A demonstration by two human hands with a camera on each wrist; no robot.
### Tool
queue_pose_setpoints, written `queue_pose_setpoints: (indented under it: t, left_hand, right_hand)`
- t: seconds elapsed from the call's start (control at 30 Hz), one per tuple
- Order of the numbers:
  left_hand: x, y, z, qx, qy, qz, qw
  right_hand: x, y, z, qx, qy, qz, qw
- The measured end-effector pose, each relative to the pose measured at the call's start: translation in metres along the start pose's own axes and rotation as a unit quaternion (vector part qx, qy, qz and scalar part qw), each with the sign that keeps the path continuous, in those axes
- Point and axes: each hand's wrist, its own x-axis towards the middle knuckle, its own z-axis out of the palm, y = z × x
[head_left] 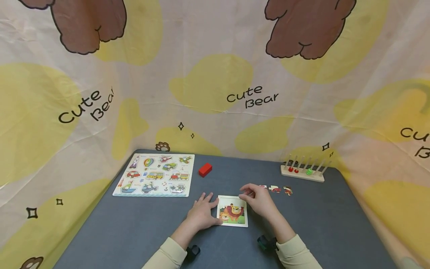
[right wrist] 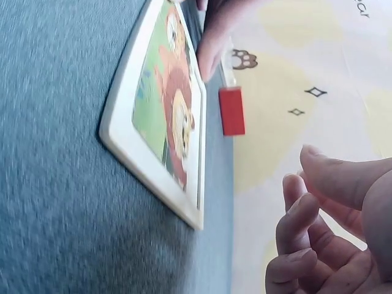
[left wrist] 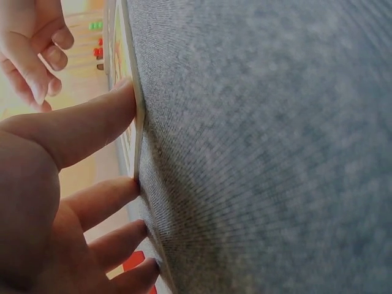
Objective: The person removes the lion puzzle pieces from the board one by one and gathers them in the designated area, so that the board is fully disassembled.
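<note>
A small white-framed lion jigsaw puzzle [head_left: 232, 213] lies flat on the grey table. My left hand [head_left: 201, 213] spreads beside it, thumb and index finger touching its left edge, as the left wrist view also shows. Above the frame's upper right corner hovers my right hand [head_left: 256, 198]. Its fingers bend loosely and, in the right wrist view, nothing shows between thumb and fingertips. Loose puzzle pieces, one red and white [head_left: 274, 189] and one brown and red [head_left: 287, 191], lie just beyond the right hand; another is partly hidden behind that hand.
A vehicle peg board [head_left: 156, 191] lies at the back left, with a red block [head_left: 205, 170] to its right. At the back right stands a wooden peg rack [head_left: 302, 174] with red and green beads. A printed cloth [head_left: 208, 82] hangs behind the table.
</note>
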Motion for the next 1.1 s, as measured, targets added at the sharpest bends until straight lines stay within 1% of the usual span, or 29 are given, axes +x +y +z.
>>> queue_pose_setpoints:
  t: [0.27, 0.43, 0.67, 0.9, 1.1]
  left_hand:
    - [0.000, 0.001, -0.002, -0.007, -0.002, 0.002, 1.0000]
    - [0.000, 0.002, -0.003, -0.005, -0.004, 0.001, 1.0000]
    - [0.000, 0.002, -0.004, -0.004, -0.006, 0.002, 1.0000]
    - [-0.002, 0.002, -0.003, -0.006, -0.007, 0.000, 1.0000]
    - [-0.002, 0.001, -0.003, -0.011, -0.007, 0.002, 0.9999]
  right_hand:
    - [0.000, -0.010, 0.012, 0.008, -0.036, -0.002, 0.9993]
    - [0.001, -0.011, 0.022, 0.011, -0.059, -0.014, 0.9981]
    - [0.001, -0.011, 0.038, 0.011, -0.105, -0.023, 0.9942]
    - [0.000, -0.009, 0.052, -0.028, -0.138, -0.041, 0.9891]
    - [-0.002, -0.012, 0.054, -0.062, -0.163, -0.060, 0.9829]
